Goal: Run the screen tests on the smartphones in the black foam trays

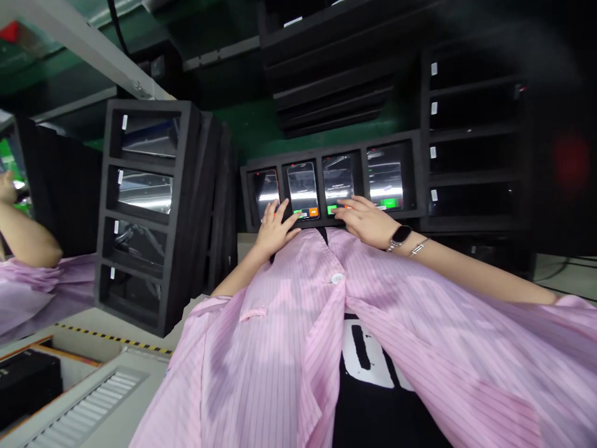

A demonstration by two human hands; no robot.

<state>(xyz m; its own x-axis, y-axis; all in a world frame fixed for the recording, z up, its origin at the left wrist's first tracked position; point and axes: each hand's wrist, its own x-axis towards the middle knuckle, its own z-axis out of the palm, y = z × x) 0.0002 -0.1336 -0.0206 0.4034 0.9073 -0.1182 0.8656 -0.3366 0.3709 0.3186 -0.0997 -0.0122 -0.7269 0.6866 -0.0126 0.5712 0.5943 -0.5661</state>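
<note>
Across the near edge of the black foam tray [364, 177], both hands I am guiding are at the lower ends of the smartphones, which lie face-up in its four slots. My left hand [274, 235] has its fingers spread apart and gripping nothing, spanning the divider between the leftmost phone [267, 185] and the second phone [302, 183], with one finger near that screen's green button [297, 214]; an orange button [313, 212] shows beside it. My right hand [368, 225] reaches in from the other side, fingers extended, a little apart and clamped on nothing, over the bottom of the third phone [338, 173]. From this angle I cannot tell whether either hand's fingertips are touching glass. For clean work on these screens, I would use one fingertip at a time, light and nearly vertical, because the coloured buttons sit close together and a flat finger could catch both. I would also lift the right wrist, so the smartwatch [401, 234] and bracelet [420, 247] clear the foam and the rightmost phone [385, 171], and avoid leaning on the thin dividers.
</note>
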